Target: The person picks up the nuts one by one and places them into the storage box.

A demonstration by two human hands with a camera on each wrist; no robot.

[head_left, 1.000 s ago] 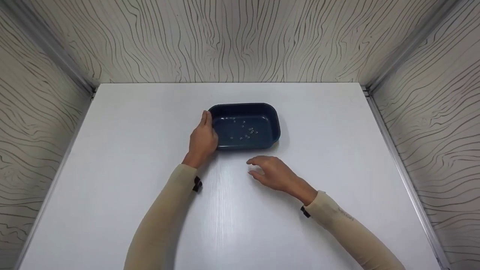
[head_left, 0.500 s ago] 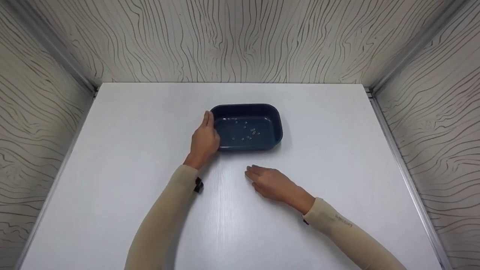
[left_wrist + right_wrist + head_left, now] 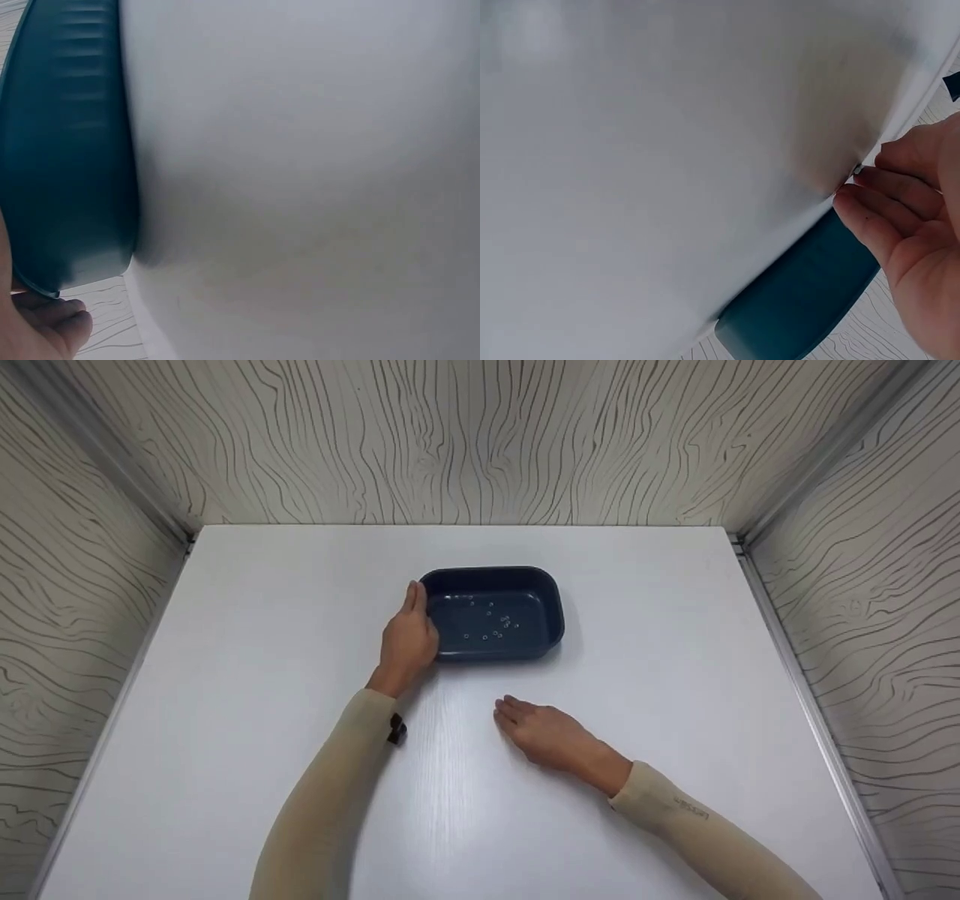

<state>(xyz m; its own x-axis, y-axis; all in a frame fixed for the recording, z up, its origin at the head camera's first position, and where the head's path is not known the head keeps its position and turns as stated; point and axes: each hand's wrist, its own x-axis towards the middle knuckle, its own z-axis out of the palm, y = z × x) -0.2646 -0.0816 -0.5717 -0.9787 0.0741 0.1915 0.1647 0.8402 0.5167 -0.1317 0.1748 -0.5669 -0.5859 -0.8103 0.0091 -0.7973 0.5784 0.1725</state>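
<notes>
A dark teal rectangular tub (image 3: 450, 655) stands on the white table, with several tiny pale rings (image 3: 505, 622) scattered over its floor. My left hand (image 3: 409, 641) grips the tub's left end, and in the left wrist view its curled fingers (image 3: 64, 322) show at the rim's corner. In front of the tub, apart from it, my right hand (image 3: 551, 737) is low over the table with its fingers together. The right wrist view has a tiny shiny piece (image 3: 857, 170) by the fingertips; whether they pinch it is unclear. From above, the thumb is hidden.
The white table (image 3: 247, 660) stretches around the tub on all sides. Wood-patterned panels (image 3: 465, 442) rise behind it and at both sides, with metal rails (image 3: 814, 705) along the side edges.
My right hand has come back slightly from the tub, and the wide gap between thumb and fingers no longer shows. The left hand keeps its grip, and the tub stays in place.
</notes>
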